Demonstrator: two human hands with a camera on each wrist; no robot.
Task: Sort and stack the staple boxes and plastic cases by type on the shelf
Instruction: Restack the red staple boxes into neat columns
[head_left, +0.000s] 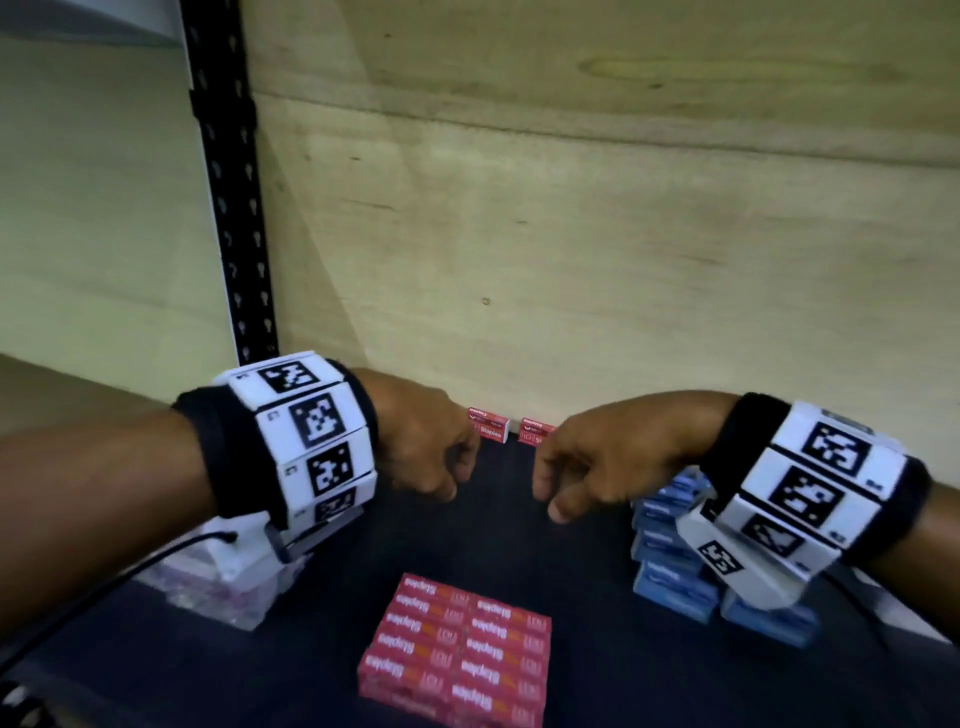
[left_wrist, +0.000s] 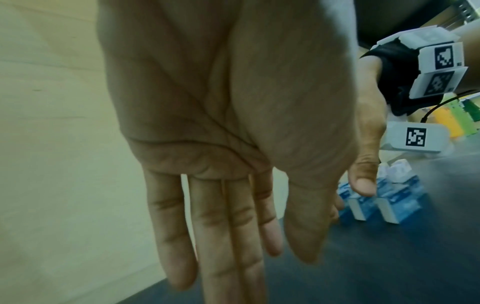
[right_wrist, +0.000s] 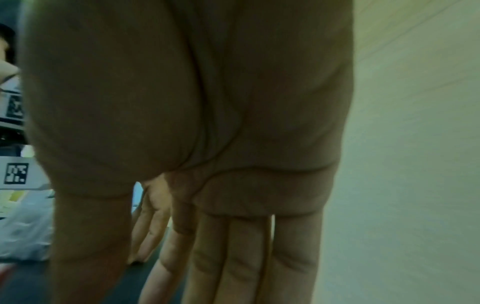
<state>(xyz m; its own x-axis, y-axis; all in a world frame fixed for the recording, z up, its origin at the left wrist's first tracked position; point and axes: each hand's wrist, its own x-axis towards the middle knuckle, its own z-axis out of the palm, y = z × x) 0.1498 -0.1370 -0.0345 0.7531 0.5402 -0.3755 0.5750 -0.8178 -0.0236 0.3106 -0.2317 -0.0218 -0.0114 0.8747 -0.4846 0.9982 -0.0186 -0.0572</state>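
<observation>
On the dark shelf (head_left: 587, 597) backed by plywood, the left hand (head_left: 421, 441) and right hand (head_left: 597, 467) hover empty with fingers straight and relaxed above a red staple-box stack (head_left: 457, 649), blue boxes (head_left: 670, 571) at right, clear plastic cases (head_left: 218, 592) at left, two red boxes (head_left: 491, 426) behind.

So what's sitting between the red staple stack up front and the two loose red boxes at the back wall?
Nothing: in the head view only bare dark shelf runs from the red stack to the two loose boxes.
</observation>
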